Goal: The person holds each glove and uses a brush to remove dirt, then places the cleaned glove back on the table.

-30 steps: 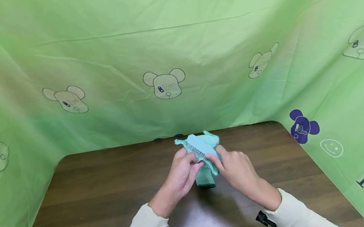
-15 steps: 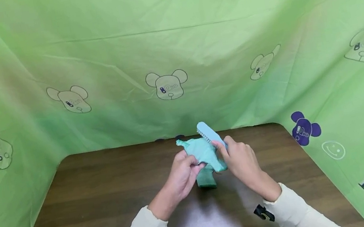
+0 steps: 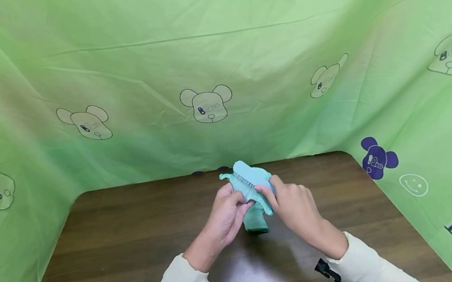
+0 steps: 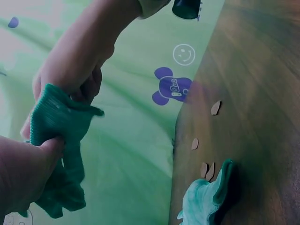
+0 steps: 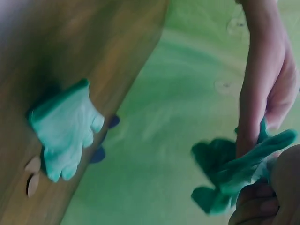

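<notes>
In the head view my left hand holds a green knit glove up over the table, thumb on its near side. A light blue bristle brush lies slantwise over that glove, bristles facing its fabric. My right hand grips the lower end of the brush. A second green glove rests on the table below; its cuff shows under the held glove. The brush is mostly hidden behind the hand and glove in both wrist views.
Several small brown leaf-shaped pieces lie on the wooden table near the second glove. A green curtain printed with bear heads hangs behind the table and on both sides.
Half a second ago the brush was raised to the right at the held glove's edge. It has come back left over the glove with my right hand. My left hand has hardly moved.
</notes>
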